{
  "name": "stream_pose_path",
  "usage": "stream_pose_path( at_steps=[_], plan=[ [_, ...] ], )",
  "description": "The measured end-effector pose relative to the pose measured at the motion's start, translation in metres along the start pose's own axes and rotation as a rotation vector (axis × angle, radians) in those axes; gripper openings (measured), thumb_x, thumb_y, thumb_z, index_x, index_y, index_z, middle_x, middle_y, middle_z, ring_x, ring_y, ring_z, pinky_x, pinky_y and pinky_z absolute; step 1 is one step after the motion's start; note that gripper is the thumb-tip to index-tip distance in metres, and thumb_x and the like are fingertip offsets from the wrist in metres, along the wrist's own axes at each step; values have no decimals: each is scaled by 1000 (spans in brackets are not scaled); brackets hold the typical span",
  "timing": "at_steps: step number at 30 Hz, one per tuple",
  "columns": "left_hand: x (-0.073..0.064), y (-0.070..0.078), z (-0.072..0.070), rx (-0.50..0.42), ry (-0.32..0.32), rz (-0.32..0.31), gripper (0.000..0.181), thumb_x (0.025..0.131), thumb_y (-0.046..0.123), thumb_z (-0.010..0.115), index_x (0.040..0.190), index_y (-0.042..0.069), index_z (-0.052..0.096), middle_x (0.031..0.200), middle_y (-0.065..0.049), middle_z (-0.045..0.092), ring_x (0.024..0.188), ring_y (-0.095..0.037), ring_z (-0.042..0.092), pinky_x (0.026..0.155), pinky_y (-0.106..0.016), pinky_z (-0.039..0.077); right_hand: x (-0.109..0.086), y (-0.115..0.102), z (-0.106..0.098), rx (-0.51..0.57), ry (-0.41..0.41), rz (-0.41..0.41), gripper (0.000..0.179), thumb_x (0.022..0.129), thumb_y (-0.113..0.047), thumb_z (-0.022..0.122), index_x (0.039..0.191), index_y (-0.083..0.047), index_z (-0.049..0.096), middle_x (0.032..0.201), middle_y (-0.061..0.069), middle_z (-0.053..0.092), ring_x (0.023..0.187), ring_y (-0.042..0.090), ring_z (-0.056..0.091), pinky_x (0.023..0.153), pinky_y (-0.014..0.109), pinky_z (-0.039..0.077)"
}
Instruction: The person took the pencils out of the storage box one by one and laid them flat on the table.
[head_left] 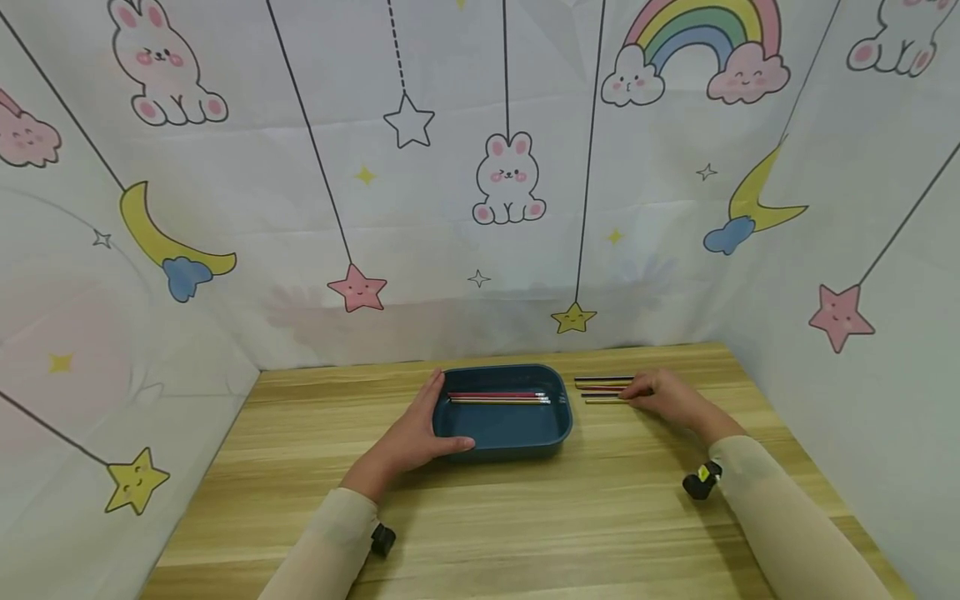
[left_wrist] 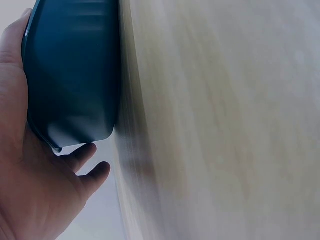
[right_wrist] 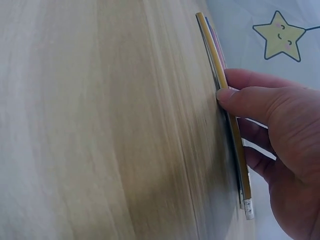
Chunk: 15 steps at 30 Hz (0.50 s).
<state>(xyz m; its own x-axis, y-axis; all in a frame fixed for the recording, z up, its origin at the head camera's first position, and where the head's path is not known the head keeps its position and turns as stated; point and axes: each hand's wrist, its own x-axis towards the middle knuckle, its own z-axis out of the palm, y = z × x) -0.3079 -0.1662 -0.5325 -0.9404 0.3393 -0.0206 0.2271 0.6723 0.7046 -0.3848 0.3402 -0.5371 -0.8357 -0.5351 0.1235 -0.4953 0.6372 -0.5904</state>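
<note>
A dark blue rectangular tray (head_left: pixel 502 429) stands on the wooden table, with a few pencils (head_left: pixel 495 397) lying lengthwise in it. My left hand (head_left: pixel 411 433) holds the tray's left end, thumb along the front rim and fingers round the far left corner. To the right of the tray, several pencils (head_left: pixel 602 378) lie side by side on the table. My right hand (head_left: pixel 667 400) is over their right part. In the right wrist view its thumb and index finger pinch a yellow pencil (right_wrist: pixel 241 165) with a white eraser end; other pencils are partly hidden behind it.
The wooden table (head_left: pixel 495 525) ends at the back against a white cloth (head_left: pixel 435 200) printed with rabbits, stars and moons. Similar cloth hangs at the left and right sides. A small black camera (head_left: pixel 701 482) is strapped at the right wrist, another (head_left: pixel 382 540) at the left.
</note>
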Motion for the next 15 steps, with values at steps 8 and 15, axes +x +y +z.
stream_pose_path(
  at_steps=[8,15],
  plan=[
    [0,-1,1,-7,-2,0,134,88,66,88,180,21,2,187,1,-2,171,-31,7,132,-65,22,1,-3,2,-23,21,6,20,101,1,78,117,-6,87,105,1,77,97,20,71,82,33,57],
    [0,1,0,-7,-8,-8,134,87,66,88,180,22,1,186,1,-2,171,-30,6,132,-63,21,5,-2,4,-34,32,-10,20,100,4,77,116,-4,87,106,6,79,99,26,73,84,37,59]
  ],
)
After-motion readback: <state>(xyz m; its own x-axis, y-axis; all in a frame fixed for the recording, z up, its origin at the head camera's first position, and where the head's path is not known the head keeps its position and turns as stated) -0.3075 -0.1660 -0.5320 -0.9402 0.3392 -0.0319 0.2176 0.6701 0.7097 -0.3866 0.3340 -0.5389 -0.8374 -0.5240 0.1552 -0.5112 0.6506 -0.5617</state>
